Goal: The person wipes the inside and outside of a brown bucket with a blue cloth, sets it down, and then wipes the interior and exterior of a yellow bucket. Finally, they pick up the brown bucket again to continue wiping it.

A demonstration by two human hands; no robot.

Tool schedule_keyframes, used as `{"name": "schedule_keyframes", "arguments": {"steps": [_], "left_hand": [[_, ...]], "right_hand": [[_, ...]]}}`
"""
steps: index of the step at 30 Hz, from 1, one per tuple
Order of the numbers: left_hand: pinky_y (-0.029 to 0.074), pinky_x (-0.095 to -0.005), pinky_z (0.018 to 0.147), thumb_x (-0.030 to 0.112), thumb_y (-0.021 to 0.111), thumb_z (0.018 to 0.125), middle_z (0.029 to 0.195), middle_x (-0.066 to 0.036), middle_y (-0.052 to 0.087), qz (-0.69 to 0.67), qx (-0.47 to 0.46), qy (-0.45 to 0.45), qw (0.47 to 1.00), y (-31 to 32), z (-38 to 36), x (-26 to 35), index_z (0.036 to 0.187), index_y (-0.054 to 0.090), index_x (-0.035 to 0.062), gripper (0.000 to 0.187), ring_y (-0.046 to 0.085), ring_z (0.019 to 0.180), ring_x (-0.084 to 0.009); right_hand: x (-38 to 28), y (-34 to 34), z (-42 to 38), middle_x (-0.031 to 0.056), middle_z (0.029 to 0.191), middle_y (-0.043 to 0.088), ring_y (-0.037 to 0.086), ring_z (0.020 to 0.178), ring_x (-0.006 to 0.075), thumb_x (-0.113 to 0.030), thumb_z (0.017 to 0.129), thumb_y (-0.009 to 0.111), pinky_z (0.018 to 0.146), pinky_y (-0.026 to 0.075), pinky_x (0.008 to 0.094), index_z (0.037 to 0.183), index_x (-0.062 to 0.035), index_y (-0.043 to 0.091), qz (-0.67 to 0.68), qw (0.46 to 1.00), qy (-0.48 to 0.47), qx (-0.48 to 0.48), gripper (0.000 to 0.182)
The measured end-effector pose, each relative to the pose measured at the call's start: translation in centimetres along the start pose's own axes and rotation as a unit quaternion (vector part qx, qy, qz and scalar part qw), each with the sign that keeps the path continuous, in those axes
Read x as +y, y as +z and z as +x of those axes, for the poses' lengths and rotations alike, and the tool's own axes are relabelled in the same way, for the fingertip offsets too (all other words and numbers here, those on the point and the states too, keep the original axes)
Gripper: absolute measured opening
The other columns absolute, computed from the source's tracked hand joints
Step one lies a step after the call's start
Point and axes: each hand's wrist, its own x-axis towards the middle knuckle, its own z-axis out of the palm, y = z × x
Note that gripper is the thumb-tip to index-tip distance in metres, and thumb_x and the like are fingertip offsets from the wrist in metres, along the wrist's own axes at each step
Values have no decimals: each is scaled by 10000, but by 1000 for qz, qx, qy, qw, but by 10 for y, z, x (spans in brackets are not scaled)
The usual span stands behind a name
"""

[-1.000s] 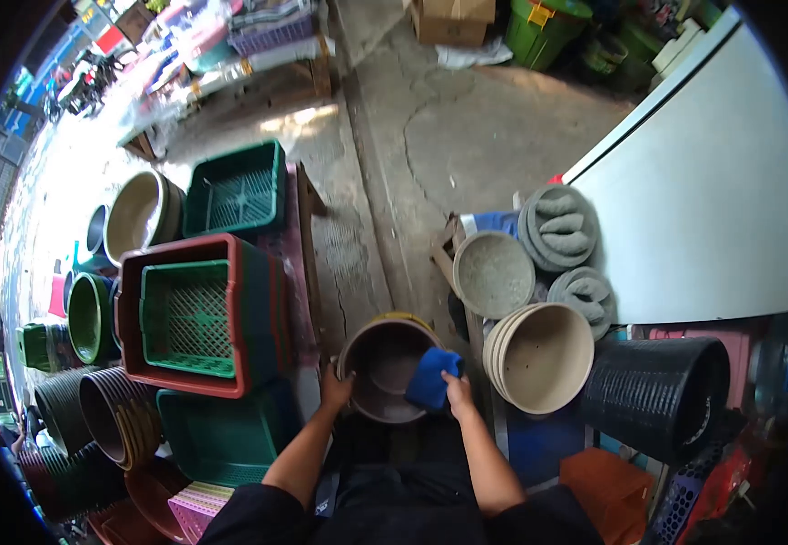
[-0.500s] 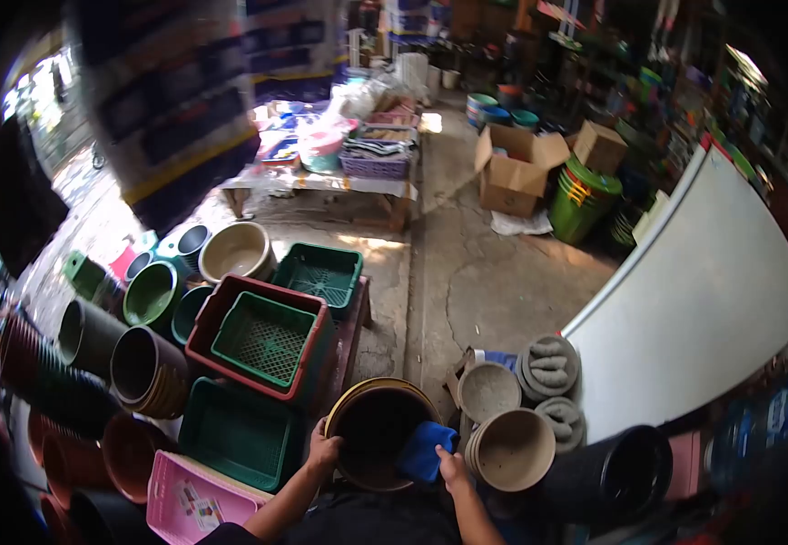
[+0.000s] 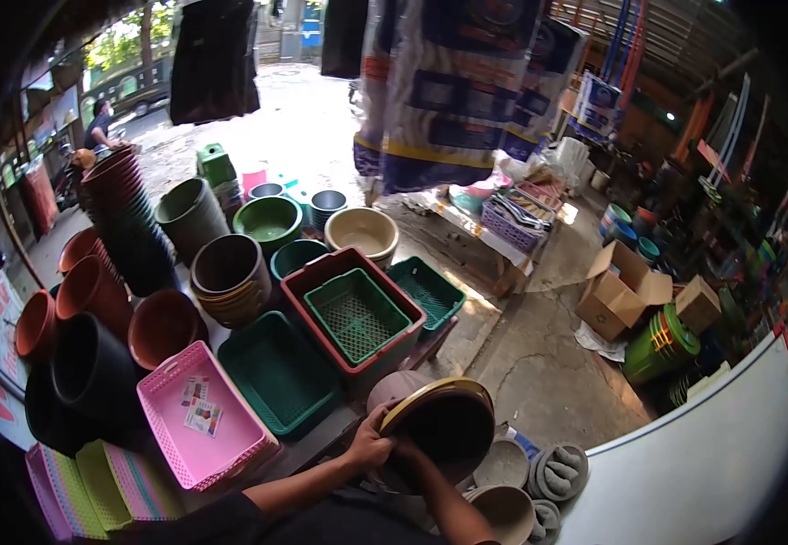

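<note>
My left hand [image 3: 371,445] is closed on the rim of a dark round pot [image 3: 448,420] with a yellowish edge, tilted in front of me. My right hand [image 3: 405,454] reaches inside the pot, its fingers lost in the shadow. The blue cloth seen earlier in that hand is out of sight now. Beside the pot, at the lower right, sit beige pots [image 3: 503,513] and a grey pot [image 3: 503,461]. A pink basket [image 3: 160,400] holding printed cards lies left of my arms, alongside a dark green tray [image 3: 276,372].
A red crate [image 3: 398,338] with a green basket inside stands ahead. Stacked pots [image 3: 108,195] rise at the left. Printed plastic bags [image 3: 448,100] hang overhead. A cardboard box [image 3: 616,286] and a white panel [image 3: 684,454] are at the right. One person [image 3: 99,127] is far left.
My view has swung left. The pot is tilted more, and my right hand has moved from its right edge into it, with the blue cloth no longer visible. My left hand still grips the rim.
</note>
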Motion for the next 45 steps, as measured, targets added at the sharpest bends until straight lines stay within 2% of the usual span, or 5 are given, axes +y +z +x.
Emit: {"name": "schedule_keyframes", "arguments": {"steps": [3, 7, 18, 39, 45], "left_hand": [[326, -234, 1014, -123, 463, 697, 1202, -45, 543, -21, 34, -52, 998, -26, -3, -4, 1281, 488, 7, 598, 481, 1162, -135], [291, -259, 1061, -118, 468, 690, 1276, -78, 529, -51, 114, -126, 984, -37, -17, -17, 1259, 503, 2, 583, 433, 1263, -159], [197, -284, 1118, -103, 465, 700, 1386, -124, 470, -42, 110, 7, 993, -60, 0, 11, 1252, 511, -2, 563, 319, 1376, -206], [384, -238, 944, -128, 418, 721, 1026, -19, 588, -29, 118, 0, 993, -50, 31, 43, 1106, 549, 12, 430, 531, 1019, -105], [386, -244, 935, -144, 448, 729, 1028, -14, 582, -101, 69, -51, 991, -44, 26, 20, 1111, 548, 18, 427, 530, 1008, -109]], "right_hand": [[93, -52, 24, 216, 1250, 575, 564, 1152, 343, -278, 873, 534, 1009, 419, 433, 1225, -59, 589, -502, 803, 72, -312, 418], [25, -64, 18, 186, 1246, 595, 565, 1164, 339, -390, 834, 586, 1006, 422, 430, 1212, -103, 623, -671, 674, 137, -275, 476], [7, 2, 75, 173, 1220, 603, 579, 1127, 326, -400, 879, 516, 986, 439, 429, 1216, -85, 607, -650, 694, 90, -297, 470], [-47, -51, 54, 149, 1169, 618, 605, 1056, 302, -420, 964, 380, 948, 471, 428, 1222, -52, 577, -680, 589, 219, -378, 490], [-74, -18, 41, 143, 1155, 623, 613, 1036, 295, -425, 989, 342, 937, 480, 427, 1224, -43, 568, -495, 791, 212, -289, 503]]}}
